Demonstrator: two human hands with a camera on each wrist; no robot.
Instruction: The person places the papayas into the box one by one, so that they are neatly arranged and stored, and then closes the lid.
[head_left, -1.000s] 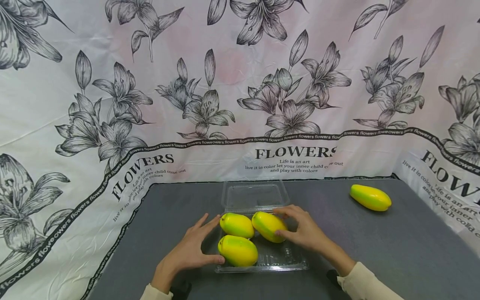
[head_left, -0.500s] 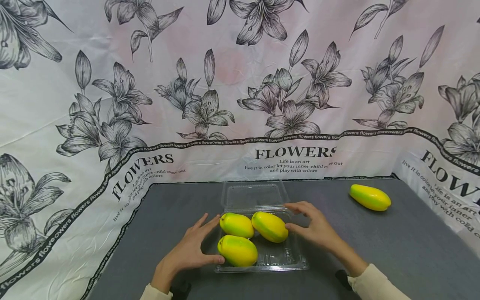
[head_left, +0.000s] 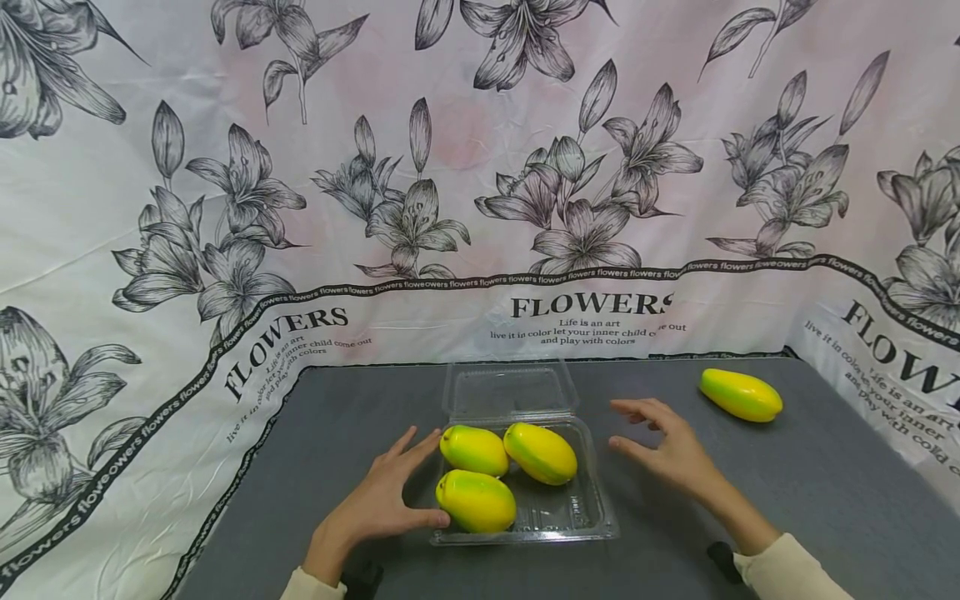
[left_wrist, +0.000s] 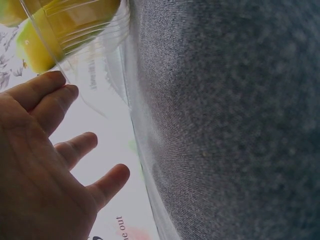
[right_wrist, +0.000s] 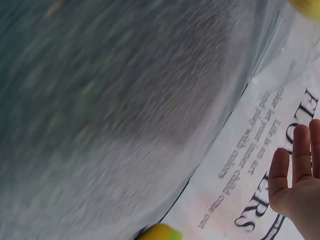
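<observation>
Three yellow-green mangoes lie in a clear plastic clamshell box: one at the back left, one at the back right, one at the front left. My left hand is spread along the box's left side, and in the left wrist view its fingertips touch the rim. To the right of the box my right hand hangs apart from it, fingers loosely bent and holding nothing. A longer yellow-green fruit, perhaps a papaya, lies at the far right of the table.
The box's lid is folded back flat behind it on the grey table. A white curtain printed with flowers and lettering rises behind the table and along both sides.
My right hand has let go of the back-right mango and moved right, away from the box. That mango stays in the box. The left hand has kept its place.
</observation>
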